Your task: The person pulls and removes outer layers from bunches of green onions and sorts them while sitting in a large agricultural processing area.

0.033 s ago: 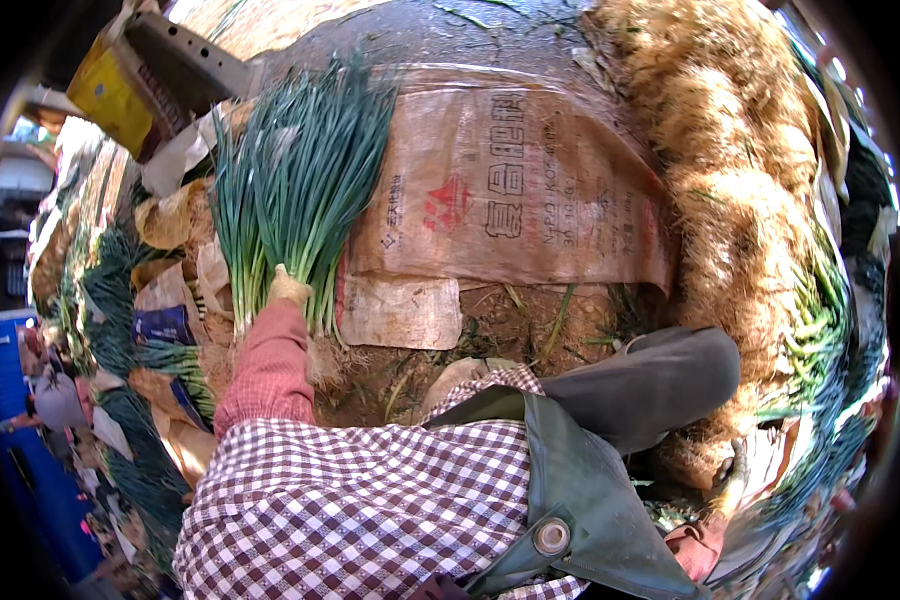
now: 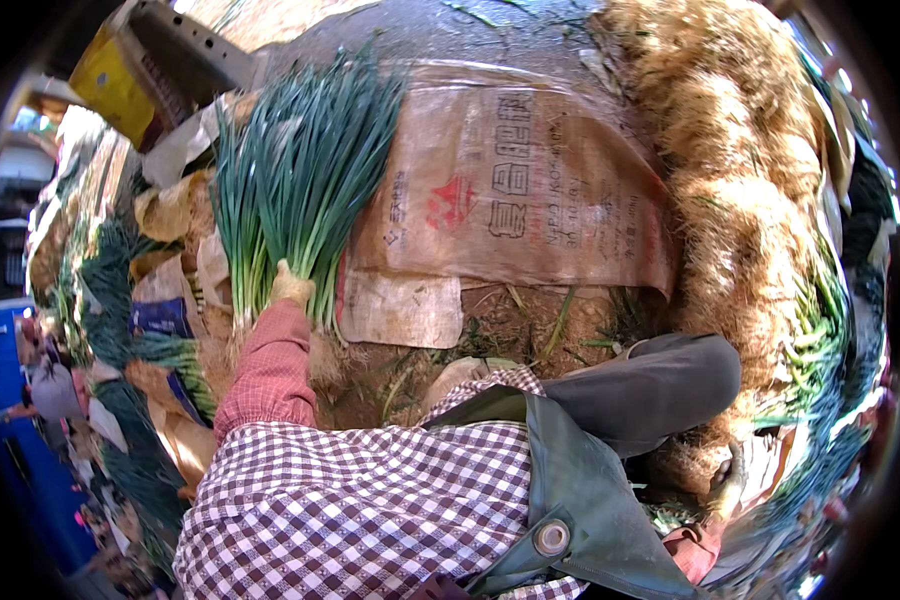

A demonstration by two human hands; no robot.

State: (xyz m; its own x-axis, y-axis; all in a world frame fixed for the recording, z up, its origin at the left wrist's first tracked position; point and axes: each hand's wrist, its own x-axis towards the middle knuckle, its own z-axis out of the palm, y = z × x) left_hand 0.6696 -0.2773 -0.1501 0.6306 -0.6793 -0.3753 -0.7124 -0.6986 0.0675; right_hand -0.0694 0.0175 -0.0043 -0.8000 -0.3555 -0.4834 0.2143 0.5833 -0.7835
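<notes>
A large bunch of green onions (image 2: 305,170) lies left of the middle, its dark green tops pointing away and its pale stems toward me. My left hand (image 2: 292,285), in a pale glove, is closed around stems at the near part of this bunch; its fingertips are partly hidden. Far down on the right, my right hand (image 2: 730,485) reaches to the lower end of a long pile of onions with shaggy tan roots (image 2: 735,240). It is beside or touching those roots; its fingers are too small and shaded to read.
A brown woven sack (image 2: 530,190) lies flat on the soil between bunch and pile. My bent knee (image 2: 660,385) stands near the pile. A yellow bag (image 2: 120,85) leans by a grey metal piece at the far left. More green onions (image 2: 120,290) line the left side.
</notes>
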